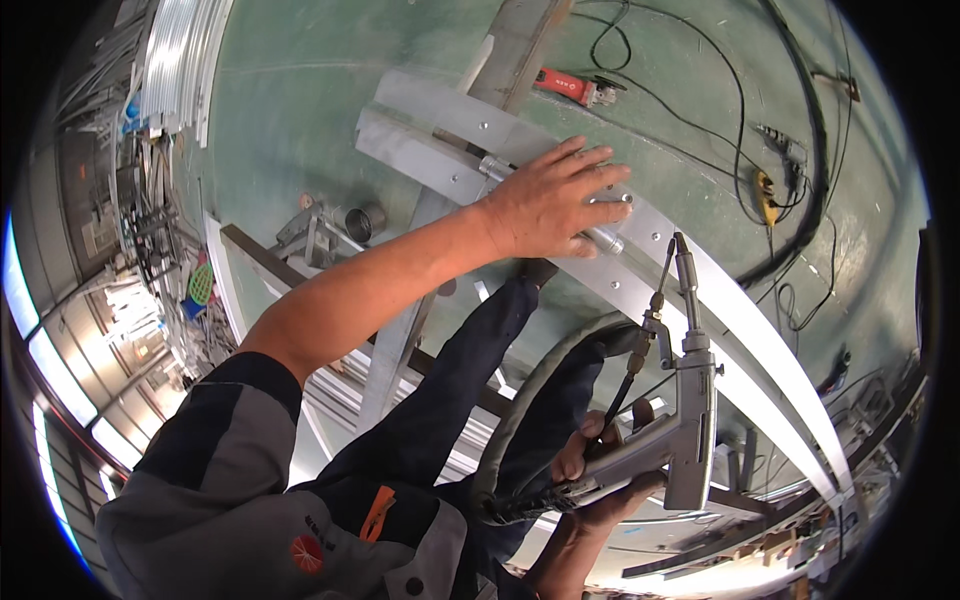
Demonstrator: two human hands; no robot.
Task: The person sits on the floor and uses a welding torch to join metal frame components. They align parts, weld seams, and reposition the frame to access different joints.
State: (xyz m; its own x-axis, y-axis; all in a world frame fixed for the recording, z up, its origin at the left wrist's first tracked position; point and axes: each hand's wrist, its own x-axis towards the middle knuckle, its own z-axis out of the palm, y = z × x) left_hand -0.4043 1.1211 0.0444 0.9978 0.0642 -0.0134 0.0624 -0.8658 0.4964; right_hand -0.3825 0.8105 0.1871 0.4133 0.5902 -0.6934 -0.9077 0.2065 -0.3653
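Observation:
My left hand (560, 200) lies palm down with spread fingers across a metal rod (604, 240). The rod sits crosswise over the gap between two long silvery metal strips (400, 145), and its ends show on both sides of the hand. Small round rivets or bolt heads dot the strips. My right hand (600, 460) is wrapped around the handle of a grey metal welding gun (690, 410), lower right of the left hand. Its nozzle points up toward the strips, with a thin side tube beside it. A thick sleeved cable curves from the handle.
A steel beam (517, 50) supports the strips. On the green floor lie a red angle grinder (566, 86), a drill (785, 150), a yellow-handled tool (766, 197), loose black cables and a short metal pipe piece (365, 222). Metal profiles (180, 70) are stacked at far left.

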